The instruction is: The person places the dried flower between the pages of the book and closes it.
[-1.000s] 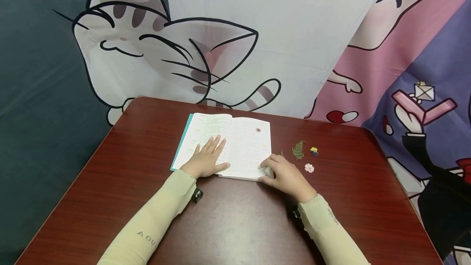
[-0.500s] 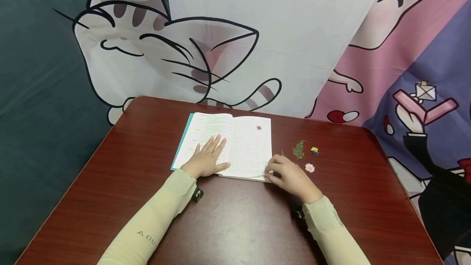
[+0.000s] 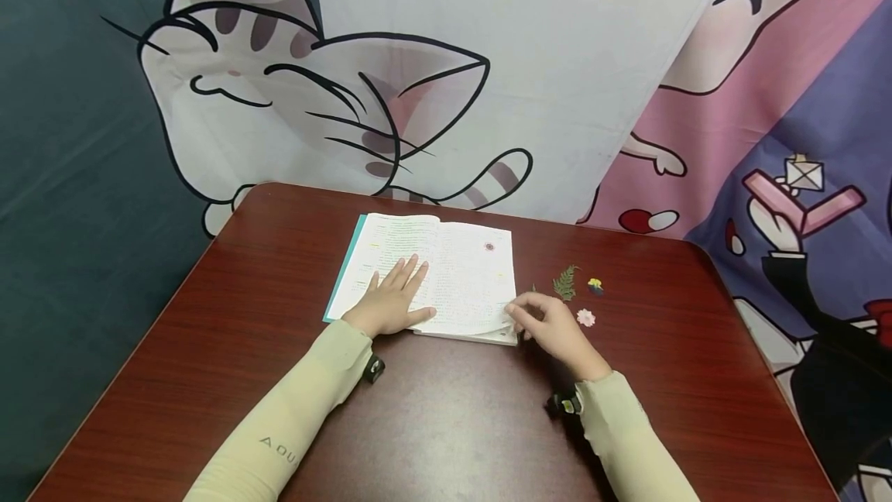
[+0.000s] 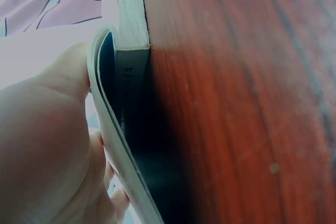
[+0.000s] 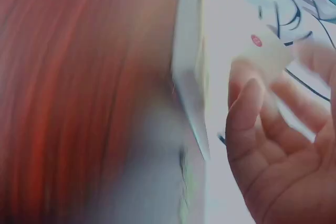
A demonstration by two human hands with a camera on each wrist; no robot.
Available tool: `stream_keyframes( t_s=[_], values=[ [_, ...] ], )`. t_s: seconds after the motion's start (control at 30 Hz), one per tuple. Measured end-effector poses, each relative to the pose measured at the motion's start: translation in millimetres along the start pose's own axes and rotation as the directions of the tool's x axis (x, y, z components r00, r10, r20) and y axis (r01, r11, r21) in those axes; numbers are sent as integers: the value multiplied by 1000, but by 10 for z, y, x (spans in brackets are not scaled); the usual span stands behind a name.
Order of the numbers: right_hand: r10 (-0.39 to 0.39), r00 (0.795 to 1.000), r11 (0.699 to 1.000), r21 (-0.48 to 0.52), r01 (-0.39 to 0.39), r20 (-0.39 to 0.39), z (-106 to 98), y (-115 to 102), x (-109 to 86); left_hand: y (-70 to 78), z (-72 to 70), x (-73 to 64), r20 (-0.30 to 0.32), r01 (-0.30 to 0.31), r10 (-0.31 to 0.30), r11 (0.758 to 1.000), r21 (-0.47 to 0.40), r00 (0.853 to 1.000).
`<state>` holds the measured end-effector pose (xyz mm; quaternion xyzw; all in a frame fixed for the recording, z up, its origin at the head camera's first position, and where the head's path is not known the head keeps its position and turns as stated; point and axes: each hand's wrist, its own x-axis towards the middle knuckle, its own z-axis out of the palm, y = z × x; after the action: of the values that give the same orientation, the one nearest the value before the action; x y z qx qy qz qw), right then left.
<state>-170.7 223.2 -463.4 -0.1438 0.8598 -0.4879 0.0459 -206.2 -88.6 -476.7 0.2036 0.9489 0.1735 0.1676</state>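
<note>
An open book with a teal cover edge lies on the table. My left hand is spread flat over its left page, fingers straight. In the left wrist view, that hand rests along the curved pages. At the lower right corner, my right hand pinches a slightly lifted page between thumb and fingers. The right wrist view shows this hand with its thumb bent against a finger. A small pressed flower sits high on the right page.
Right of the book lie a green fern leaf, a yellow and dark pressed flower and a pale pink flower. Behind the reddish-brown table hangs a cartoon cat backdrop.
My right hand has shifted slightly right at the book's corner, and the page corner there has come up. The left hand stays in place.
</note>
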Motion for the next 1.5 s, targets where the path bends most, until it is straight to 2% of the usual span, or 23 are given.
stream_keyframes(
  t_s=[0.07, 0.17, 0.23, 0.33, 0.47, 0.6, 0.7, 0.97, 1.23, 1.37, 1.5],
  values=[
    [119, 993, 981, 159, -113, -26, 7, -8, 52, 7, -15, -10, -3, -3, 3, 1000, -2, 1000],
    [297, 953, 898, 355, -259, -59, 15, -11, 164, 16, -35, -22, -5, -4, 4, 1000, -4, 1000],
    [384, 921, 850, 416, -323, -69, 16, -14, 245, 20, -40, -25, -7, -7, 7, 1000, -10, 1000],
    [457, 886, 826, 408, -390, -80, 17, -26, 349, 17, -27, -12, 1, 0, 0, 1000, -6, 1000],
    [472, 871, 853, 321, -412, -137, 30, -67, 433, 11, -2, 5, 2, 0, 0, 1000, -7, 1000],
    [440, 864, 894, 209, -396, -243, 50, -113, 465, 19, -2, 6, 5, 1, -1, 1000, -12, 1000],
    [417, 864, 909, 154, -388, -282, 61, -147, 480, 28, -14, -4, 1, -4, 4, 1000, -15, 1000],
    [426, 864, 896, -6, -444, -267, 62, -145, 553, 29, -21, -17, -9, -6, 6, 1000, -6, 1000],
    [371, 895, 883, -203, -422, -247, 90, -100, 661, -11, 9, 16, 2, 2, -2, 1000, 2, 1000],
    [360, 899, 881, -226, -416, -250, 120, -135, 688, 16, -16, -8, -5, -3, 3, 1000, -4, 1000],
    [291, 913, 910, -213, -357, -287, 148, -232, 692, 36, -33, -34, -11, -9, 9, 1000, -9, 1000]
  ],
)
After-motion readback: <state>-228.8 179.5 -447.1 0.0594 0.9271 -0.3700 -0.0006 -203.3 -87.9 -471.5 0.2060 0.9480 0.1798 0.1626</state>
